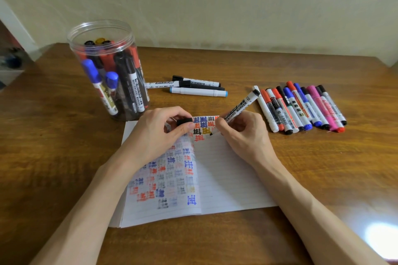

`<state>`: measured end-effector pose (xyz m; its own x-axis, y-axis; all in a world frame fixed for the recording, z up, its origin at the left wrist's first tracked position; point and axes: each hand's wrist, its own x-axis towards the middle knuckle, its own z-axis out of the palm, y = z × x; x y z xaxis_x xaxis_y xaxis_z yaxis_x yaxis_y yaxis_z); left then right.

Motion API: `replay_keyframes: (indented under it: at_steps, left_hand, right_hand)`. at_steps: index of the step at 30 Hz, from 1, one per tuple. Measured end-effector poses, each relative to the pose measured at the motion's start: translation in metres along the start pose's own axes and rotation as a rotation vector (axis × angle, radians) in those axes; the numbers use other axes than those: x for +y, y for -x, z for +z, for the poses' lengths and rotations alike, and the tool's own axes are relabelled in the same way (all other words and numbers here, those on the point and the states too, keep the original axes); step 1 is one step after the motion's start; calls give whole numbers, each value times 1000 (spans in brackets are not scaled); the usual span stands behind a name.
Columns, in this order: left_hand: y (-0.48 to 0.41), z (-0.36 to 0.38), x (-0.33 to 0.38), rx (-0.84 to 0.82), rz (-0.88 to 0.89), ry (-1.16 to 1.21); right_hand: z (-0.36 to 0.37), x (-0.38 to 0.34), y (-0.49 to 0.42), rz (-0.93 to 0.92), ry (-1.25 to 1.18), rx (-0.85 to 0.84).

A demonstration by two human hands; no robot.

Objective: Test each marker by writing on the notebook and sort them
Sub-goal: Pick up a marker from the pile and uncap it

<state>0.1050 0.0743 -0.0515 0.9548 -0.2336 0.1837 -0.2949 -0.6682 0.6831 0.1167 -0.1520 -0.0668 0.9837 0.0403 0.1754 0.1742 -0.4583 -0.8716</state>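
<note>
On a wood-grain worktop (53, 135), the right hand (243, 133) holds a white cylindrical whiteboard marker (241, 106) in its grip, tip on the lined notebook (226, 174). The left hand (159, 133) pinches a black cap (184, 122). A clear plastic jar (100, 22) of markers stands far left; a row of markers (301, 107) lies right.

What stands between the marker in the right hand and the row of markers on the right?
Nothing visible. Only bare table lies between the marker, gripped by the right hand over the notebook, and the row of markers.
</note>
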Motion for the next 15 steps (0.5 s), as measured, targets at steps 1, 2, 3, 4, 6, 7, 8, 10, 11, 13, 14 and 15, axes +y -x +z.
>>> replay_keyframes:
  at_steps: [1,2,3,4,6,7,8,10,11,13,14,15]
  left_hand:
    - [0,0,0,0,0,1]
    - [0,0,0,0,1,1]
    - [0,0,0,1,1,1]
    - [0,0,0,1,0,2]
    - [0,0,0,2,-6,4]
    - [0,0,-1,1,-12,3]
    - [0,0,-1,1,-16,3]
    - [0,0,0,4,-16,2]
    - [0,0,0,6,-14,3]
    - [0,0,0,8,-10,0]
    - [0,0,1,11,-8,1]
    - [0,-1,1,16,-3,11]
  right_hand:
    - [-1,-1,0,8,-9,9]
    - [-1,-2,0,12,-10,13]
    - [-1,-2,0,15,-8,13]
    - [-1,-2,0,17,-2,9]
    - [0,-1,0,9,12,1]
    - [1,0,0,6,20,1]
    - [1,0,0,5,27,-2]
    - [0,1,1,-2,43,-14]
    - [0,1,1,-5,50,-22]
    - [1,2,1,-5,57,-43]
    - [1,1,1,-2,53,-45]
    - [1,0,1,8,43,-38]
